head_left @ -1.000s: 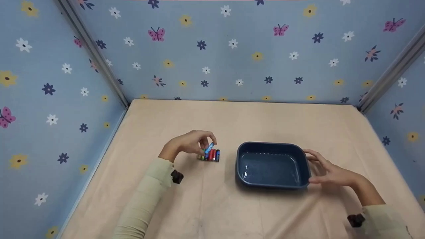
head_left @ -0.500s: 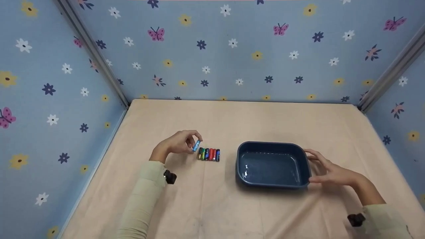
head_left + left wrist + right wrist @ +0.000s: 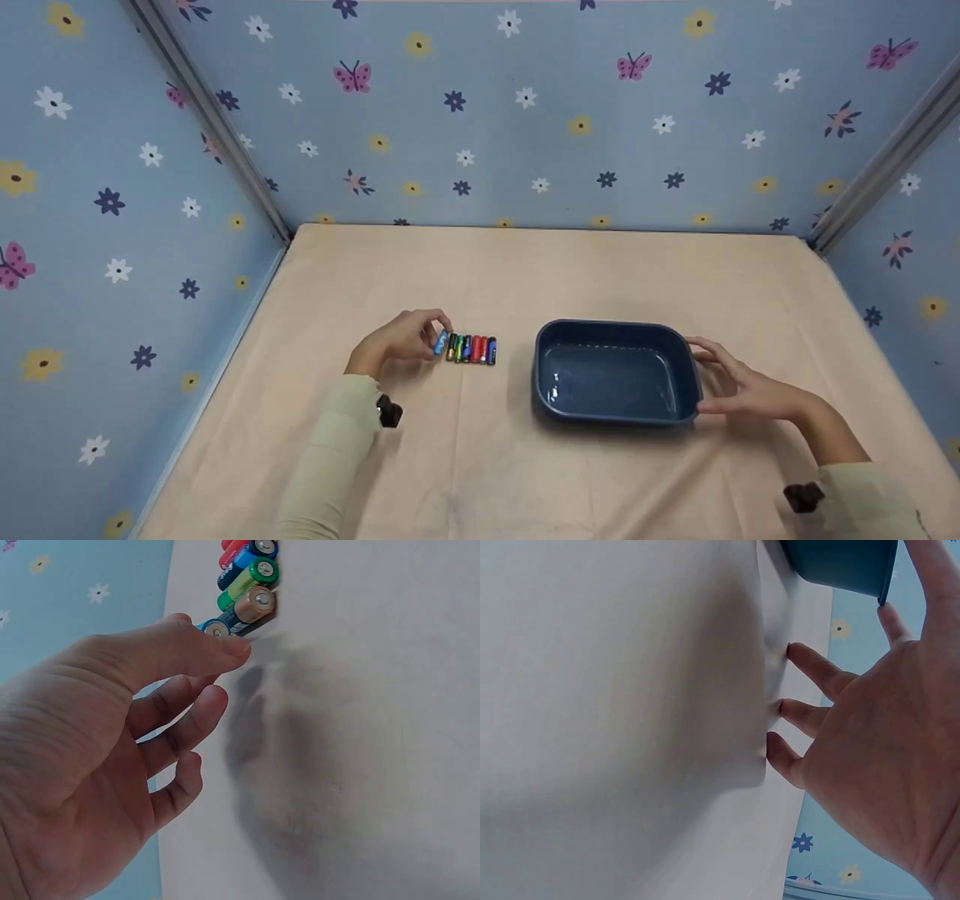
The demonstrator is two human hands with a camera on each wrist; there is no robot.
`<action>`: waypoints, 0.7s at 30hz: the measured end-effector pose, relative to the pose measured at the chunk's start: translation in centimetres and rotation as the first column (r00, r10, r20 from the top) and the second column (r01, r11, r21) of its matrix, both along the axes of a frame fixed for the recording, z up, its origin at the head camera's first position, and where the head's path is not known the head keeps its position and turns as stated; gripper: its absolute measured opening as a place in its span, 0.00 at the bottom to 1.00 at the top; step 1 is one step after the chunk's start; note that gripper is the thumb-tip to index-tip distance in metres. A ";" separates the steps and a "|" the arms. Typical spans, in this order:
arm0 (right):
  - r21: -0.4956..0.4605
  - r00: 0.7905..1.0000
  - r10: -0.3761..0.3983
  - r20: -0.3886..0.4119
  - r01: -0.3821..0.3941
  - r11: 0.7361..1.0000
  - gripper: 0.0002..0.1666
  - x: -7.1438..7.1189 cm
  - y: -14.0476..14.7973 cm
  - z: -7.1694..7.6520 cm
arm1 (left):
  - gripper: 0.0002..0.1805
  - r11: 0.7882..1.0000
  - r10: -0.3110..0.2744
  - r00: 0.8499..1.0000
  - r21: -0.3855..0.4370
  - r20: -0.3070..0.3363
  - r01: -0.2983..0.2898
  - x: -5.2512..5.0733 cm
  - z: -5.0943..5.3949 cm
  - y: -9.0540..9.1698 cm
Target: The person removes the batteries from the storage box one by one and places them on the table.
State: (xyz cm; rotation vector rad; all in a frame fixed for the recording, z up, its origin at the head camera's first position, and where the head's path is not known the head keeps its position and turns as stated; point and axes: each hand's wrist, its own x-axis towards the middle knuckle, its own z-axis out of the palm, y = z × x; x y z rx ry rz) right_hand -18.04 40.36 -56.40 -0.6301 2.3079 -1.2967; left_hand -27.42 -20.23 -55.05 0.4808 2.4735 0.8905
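Note:
My left hand [image 3: 405,335] pinches a light blue battery [image 3: 440,343] between thumb and fingers, at the left end of a row of several batteries [image 3: 472,349]. In the left wrist view the thumb hides most of the held battery; a copper-topped battery [image 3: 255,604] and a green one [image 3: 251,585] lie just beyond it. On the right, a deep blue rectangular dish [image 3: 616,416] stands upright with nothing visible inside. My right hand [image 3: 757,394] touches the dish's right side with thumb and index finger, its fingers spread and not curled round it.
A cream cloth [image 3: 525,487] covers the table, with folds near the front right. Blue patterned walls [image 3: 517,112] rise at the back and both sides. Metal posts [image 3: 217,120] stand in the back corners.
The left hand has drawn the light blue battery left from above the row, then lowered it beside the row's left end. Right hand and dish have not moved.

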 end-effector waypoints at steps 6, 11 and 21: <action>-0.006 1.000 -0.001 0.009 0.001 1.000 0.60 0.0 0.0 0.0 | 0.28 1.000 0.016 1.000 -0.010 0.006 -0.016 0.2 -0.8 0.3; -0.003 1.000 -0.003 0.008 0.003 1.000 0.60 0.0 0.0 -0.1 | 0.28 0.998 0.063 0.998 0.009 0.003 -0.063 0.5 -1.5 0.3; 0.023 0.999 -0.025 0.028 0.024 0.999 0.59 0.0 0.0 0.1 | 0.34 0.992 0.115 0.992 0.044 0.048 -0.117 0.6 -2.1 0.1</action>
